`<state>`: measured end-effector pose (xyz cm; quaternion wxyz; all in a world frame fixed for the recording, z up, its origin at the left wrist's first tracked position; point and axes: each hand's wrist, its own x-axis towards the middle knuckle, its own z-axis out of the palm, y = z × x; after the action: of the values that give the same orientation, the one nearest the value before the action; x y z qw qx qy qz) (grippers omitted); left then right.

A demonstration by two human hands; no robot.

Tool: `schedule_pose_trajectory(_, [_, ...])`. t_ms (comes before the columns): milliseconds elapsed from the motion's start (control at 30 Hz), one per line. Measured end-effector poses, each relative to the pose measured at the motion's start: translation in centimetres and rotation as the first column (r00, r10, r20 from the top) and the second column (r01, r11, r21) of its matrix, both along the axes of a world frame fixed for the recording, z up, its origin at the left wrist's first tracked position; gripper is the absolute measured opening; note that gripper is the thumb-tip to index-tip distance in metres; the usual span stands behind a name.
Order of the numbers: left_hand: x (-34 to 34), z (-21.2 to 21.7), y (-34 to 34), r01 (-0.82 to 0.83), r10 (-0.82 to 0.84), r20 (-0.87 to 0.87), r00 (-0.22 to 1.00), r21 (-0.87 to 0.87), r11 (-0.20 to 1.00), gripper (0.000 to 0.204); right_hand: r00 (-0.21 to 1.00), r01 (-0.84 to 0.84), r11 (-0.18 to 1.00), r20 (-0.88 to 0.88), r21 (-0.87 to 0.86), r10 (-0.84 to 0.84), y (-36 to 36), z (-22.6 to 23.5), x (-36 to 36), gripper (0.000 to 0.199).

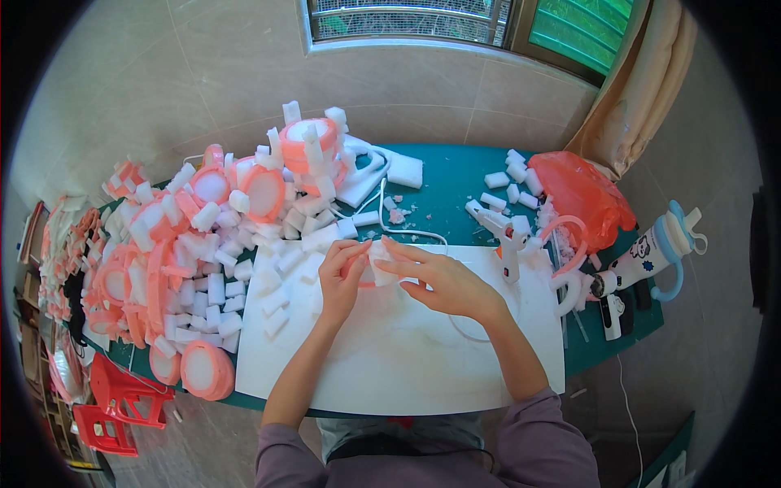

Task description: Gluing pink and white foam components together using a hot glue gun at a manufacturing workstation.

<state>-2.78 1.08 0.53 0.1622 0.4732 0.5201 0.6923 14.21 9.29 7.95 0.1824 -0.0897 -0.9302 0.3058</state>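
Two hands meet over one small workpiece at the middle of the white foam sheet (390, 358). Left hand (342, 278): fingers curled, closed on the near side of a pink ring with a white foam block (376, 264) pressed against it. Right hand (443, 281): fingers extended and flattened along the top of the same block, thumb tucked under, pinching it to the ring. How tightly either hand grips, I cannot tell.

One glue gun (506, 236), white, stands just beyond the right hand at the sheet's far right corner, nozzle down, its cord (411, 234) looping back past the fingertips.

Loose white foam blocks (272, 285) lie scattered on the sheet's left part, near the left hand.

A large heap of finished pink-and-white rings (203, 236) fills the left of the green table (443, 191), well apart from the hands.

One orange plastic bag (582, 191) sits at the far right of the table, small white blocks beside it; one bottle with a blue handle (651, 252) lies at the right edge; a red plastic stool (114, 398) stands on the floor lower left.

Risks, as judged: the block may slip askew on the ring if the pinch eases while the bond is soft; fingertips close to the joint may meet hot glue; the cord, lying near the right wrist, may snag and tip the gun onto the foam sheet
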Motion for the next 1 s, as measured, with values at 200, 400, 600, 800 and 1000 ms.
schedule_pose_trajectory(200, [0.03, 0.01, 0.11, 0.006, -0.005, 0.026, 1.0, -0.019, 1.0, 0.02, 1.0, -0.009, 1.0, -0.022, -0.007, 0.009, 0.09, -0.13, -0.02, 0.053])
schedule_pose_trajectory(400, [0.05, -0.11, 0.19, 0.019, -0.018, 0.034, 0.999, -0.018, 1.0, 0.017, 1.0, -0.015, 1.0, -0.019, -0.006, 0.015, 0.04, -0.04, -0.02, 0.053])
schedule_pose_trajectory(600, [0.03, -0.1, 0.19, 0.027, -0.027, 0.024, 0.999, -0.019, 0.999, 0.016, 1.0, -0.016, 1.0, -0.026, -0.003, 0.016, 0.06, -0.08, -0.03, 0.053])
schedule_pose_trajectory(800, [0.01, -0.27, 0.25, 0.037, -0.037, 0.021, 0.999, -0.013, 0.999, 0.015, 0.999, -0.021, 1.0, -0.028, -0.009, 0.021, 0.02, 0.05, -0.07, 0.052])
schedule_pose_trajectory(1000, [0.07, -0.3, 0.02, 0.041, -0.03, 0.146, 0.989, -0.071, 0.997, 0.013, 0.999, -0.028, 1.0, -0.024, 0.007, 0.028, 0.0, -0.01, -0.14, 0.052])
